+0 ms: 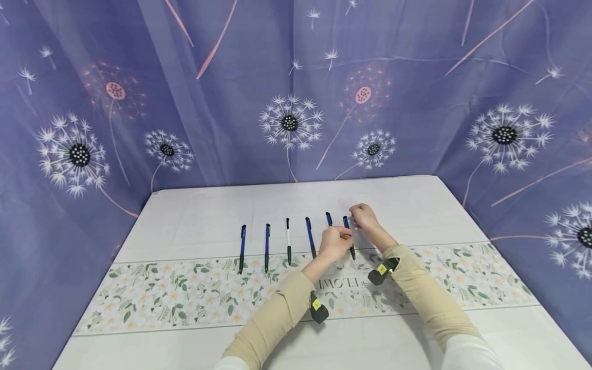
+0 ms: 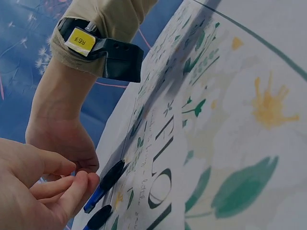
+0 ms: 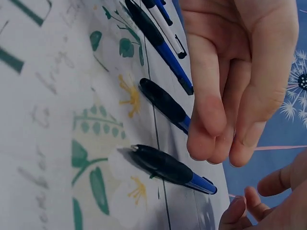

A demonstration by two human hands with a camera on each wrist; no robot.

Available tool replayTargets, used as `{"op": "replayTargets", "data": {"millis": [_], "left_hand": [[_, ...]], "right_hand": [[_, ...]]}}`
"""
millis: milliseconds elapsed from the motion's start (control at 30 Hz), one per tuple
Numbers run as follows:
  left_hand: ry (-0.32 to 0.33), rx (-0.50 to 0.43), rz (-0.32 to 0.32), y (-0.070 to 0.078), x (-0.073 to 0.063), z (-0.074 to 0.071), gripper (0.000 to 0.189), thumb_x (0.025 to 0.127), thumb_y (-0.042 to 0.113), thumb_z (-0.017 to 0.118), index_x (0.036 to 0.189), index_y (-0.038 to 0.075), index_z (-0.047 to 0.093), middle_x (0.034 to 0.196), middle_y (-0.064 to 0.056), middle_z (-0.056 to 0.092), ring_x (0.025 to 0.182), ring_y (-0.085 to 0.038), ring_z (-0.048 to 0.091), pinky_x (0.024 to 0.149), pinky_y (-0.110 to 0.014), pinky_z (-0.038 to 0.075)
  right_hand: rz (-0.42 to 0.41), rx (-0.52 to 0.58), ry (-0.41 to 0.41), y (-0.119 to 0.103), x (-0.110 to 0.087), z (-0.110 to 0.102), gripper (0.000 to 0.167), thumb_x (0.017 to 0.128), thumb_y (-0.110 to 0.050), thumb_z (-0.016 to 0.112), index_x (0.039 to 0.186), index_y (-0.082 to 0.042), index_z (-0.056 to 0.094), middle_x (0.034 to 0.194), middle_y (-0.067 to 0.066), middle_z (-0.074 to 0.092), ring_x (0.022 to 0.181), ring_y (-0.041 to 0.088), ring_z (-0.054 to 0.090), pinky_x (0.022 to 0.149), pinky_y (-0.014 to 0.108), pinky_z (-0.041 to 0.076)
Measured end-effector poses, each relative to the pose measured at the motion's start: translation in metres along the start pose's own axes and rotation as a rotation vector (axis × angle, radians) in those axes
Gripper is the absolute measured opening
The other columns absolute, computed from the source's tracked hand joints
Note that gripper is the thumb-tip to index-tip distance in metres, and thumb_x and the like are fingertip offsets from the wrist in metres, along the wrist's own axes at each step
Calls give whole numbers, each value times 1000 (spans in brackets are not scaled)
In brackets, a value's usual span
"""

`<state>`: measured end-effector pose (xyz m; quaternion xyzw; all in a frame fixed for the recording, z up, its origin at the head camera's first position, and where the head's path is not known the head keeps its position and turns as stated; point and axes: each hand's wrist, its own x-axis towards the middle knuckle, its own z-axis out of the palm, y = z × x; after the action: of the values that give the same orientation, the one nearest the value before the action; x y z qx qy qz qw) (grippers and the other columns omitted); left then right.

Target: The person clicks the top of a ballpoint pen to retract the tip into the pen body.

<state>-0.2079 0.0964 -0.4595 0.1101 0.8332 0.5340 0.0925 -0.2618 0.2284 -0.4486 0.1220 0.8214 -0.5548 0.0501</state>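
A row of pens lies on the table, tips toward me. Most are blue with black grips, such as the leftmost blue pen (image 1: 242, 241), and one is a white pen (image 1: 289, 239) with a black grip. My left hand (image 1: 335, 242) hovers over the right end of the row, hiding part of the fifth pen (image 1: 329, 219) and overlapping the rightmost pen (image 1: 353, 252). In the right wrist view its fingers (image 3: 211, 112) hang loosely together with nothing seen between them. Beside the rightmost pen's far end is my right hand (image 1: 365, 217), fingers loosely bent, nothing visible in them.
A floral strip (image 1: 185, 298) with printed lettering crosses the white table (image 1: 199, 205). Purple dandelion-print curtains (image 1: 231, 128) surround the back and sides. Each wrist wears a black camera (image 1: 319, 311) with a yellow tag.
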Motion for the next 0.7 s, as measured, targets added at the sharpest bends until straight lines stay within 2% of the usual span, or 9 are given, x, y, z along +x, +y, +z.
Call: {"op": "replayTargets", "data": {"millis": [133,233,367,500,567,700], "left_hand": [[-10,47,-4,2,1,4,24,92,7,63,115,-1,66,100,-12,72,90,-21,69,71,-25,58],[-10,95,-8,2,2,8,28,92,8,63,118,-2,64,101,-13,72,91,-22,70,71,-26,58],[-11,135,-21,3,2,12,32,92,9,63,122,-2,60,102,-14,72,90,-22,70,70,-26,58],[7,179,-5,5,3,15,32,91,9,64,121,-3,60,98,-12,70,86,-18,69,68,-24,56],[18,203,-2,5,4,16,31,91,9,64,119,-3,60,96,-12,69,83,-18,68,68,-24,56],[40,264,-24,5,6,20,29,89,11,65,115,-1,61,104,-13,68,94,-22,68,76,-27,57]], "right_hand": [[-4,-31,22,2,0,-2,39,101,-14,35,130,9,47,87,9,51,69,15,46,65,25,44],[-6,-42,33,3,1,-3,34,99,-14,38,120,10,52,69,2,47,59,12,42,59,25,41],[6,-65,16,5,0,-4,29,98,-13,38,106,10,53,52,-5,39,50,10,37,53,25,39],[9,-80,9,6,0,-5,31,98,-14,38,109,10,54,49,-6,37,49,9,37,53,24,38],[16,-73,17,6,1,-6,34,98,-15,38,116,10,53,51,-5,39,51,9,38,54,23,39],[30,-86,33,8,2,-6,40,98,-15,40,126,11,51,61,-1,47,57,10,43,55,21,41]]}}
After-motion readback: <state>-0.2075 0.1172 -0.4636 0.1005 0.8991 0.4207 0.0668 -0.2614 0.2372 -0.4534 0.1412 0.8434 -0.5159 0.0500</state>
